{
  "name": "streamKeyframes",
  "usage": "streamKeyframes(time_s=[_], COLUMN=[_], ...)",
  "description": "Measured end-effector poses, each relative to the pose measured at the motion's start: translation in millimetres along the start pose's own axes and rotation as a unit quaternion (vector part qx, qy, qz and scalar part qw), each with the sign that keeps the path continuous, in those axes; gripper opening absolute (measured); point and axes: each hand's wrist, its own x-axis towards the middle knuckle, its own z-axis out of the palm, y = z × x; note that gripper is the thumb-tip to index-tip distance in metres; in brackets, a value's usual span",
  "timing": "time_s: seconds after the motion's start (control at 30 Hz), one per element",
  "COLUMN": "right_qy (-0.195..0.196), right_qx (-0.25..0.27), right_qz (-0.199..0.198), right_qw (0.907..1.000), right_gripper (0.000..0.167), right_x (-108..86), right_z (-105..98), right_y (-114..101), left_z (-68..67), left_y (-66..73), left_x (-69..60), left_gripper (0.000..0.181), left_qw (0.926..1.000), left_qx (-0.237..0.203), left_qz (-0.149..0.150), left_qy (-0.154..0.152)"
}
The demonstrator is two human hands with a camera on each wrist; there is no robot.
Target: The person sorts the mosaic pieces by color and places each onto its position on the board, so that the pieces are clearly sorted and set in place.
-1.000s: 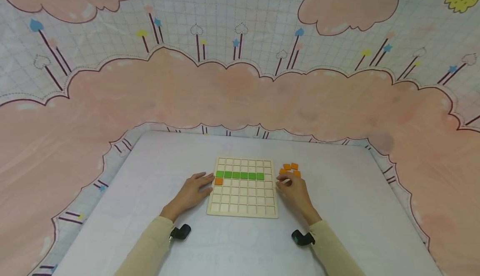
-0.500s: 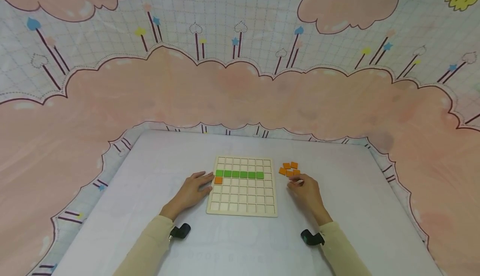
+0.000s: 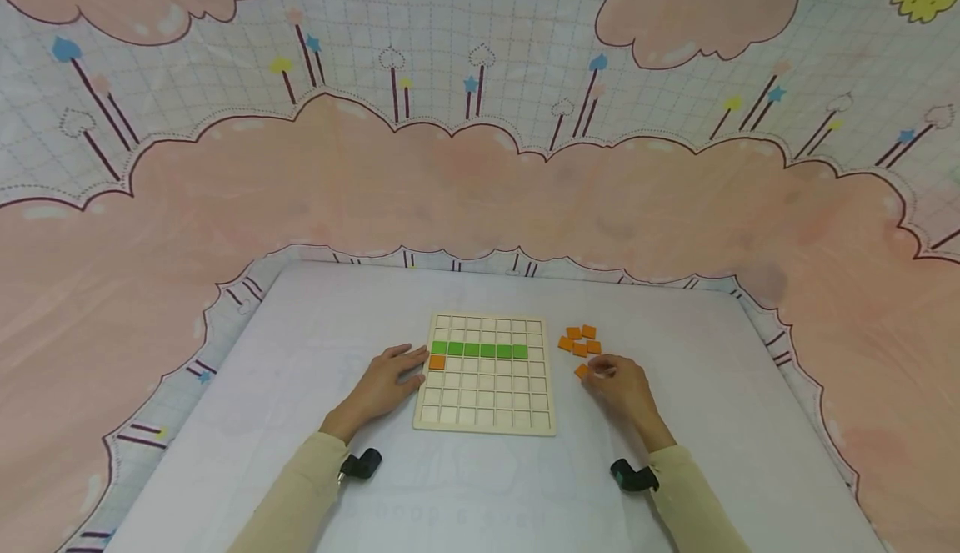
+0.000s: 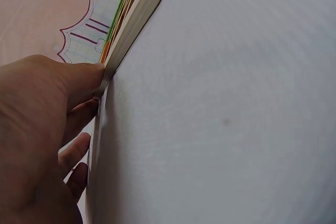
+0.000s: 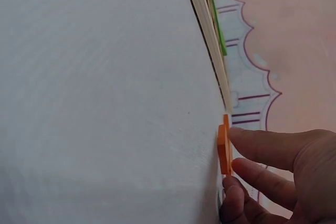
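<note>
A pale grid board (image 3: 484,432) lies on the table with a row of green tiles (image 3: 472,349) across it and one orange tile (image 3: 437,362) below the row's left end. My left hand (image 3: 381,386) rests at the board's left edge, fingers extended; in the left wrist view this hand (image 4: 39,124) touches the board's side (image 4: 140,9). Right of the board, my right hand (image 3: 624,390) has thumb and fingertips at a separate orange tile (image 3: 581,370). In the right wrist view, the hand (image 5: 294,171) pinches that tile (image 5: 224,148) by its edges, low over the table.
Several loose orange tiles (image 3: 580,349) lie in a small cluster right of the board, just beyond my right hand. The white table (image 3: 480,495) extends around everything, with a patterned cloth (image 3: 480,194) behind and beside it. A dark device sits at each wrist.
My right hand has moved right and slightly toward me, away from the board. One orange tile now shows at its fingertips, apart from the cluster. The left hand has stayed at the board.
</note>
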Motion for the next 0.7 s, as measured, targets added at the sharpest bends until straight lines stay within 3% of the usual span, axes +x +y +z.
streamKeyframes(time_s=[0.17, 0.4, 0.7], right_qy=[-0.005, -0.010, 0.002], right_qx=[-0.005, -0.009, 0.006], right_qz=[0.009, 0.016, -0.017], right_qw=[0.9999, 0.9998, 0.9998], right_gripper=[0.025, 0.023, 0.017], right_x=[3.9, 1.4, 4.8], right_z=[2.2, 0.6, 2.5], right_y=[2.6, 1.6, 5.1], left_z=[0.8, 1.3, -0.3], left_y=[-0.4, 2.5, 2.0], left_x=[-0.3, -0.4, -0.8], left_gripper=[0.050, 0.050, 0.049], left_qw=[1.0000, 0.9999, 1.0000], left_qx=[0.004, -0.006, 0.004], left_qz=[0.006, -0.010, -0.006], left_qy=[0.003, -0.004, 0.007])
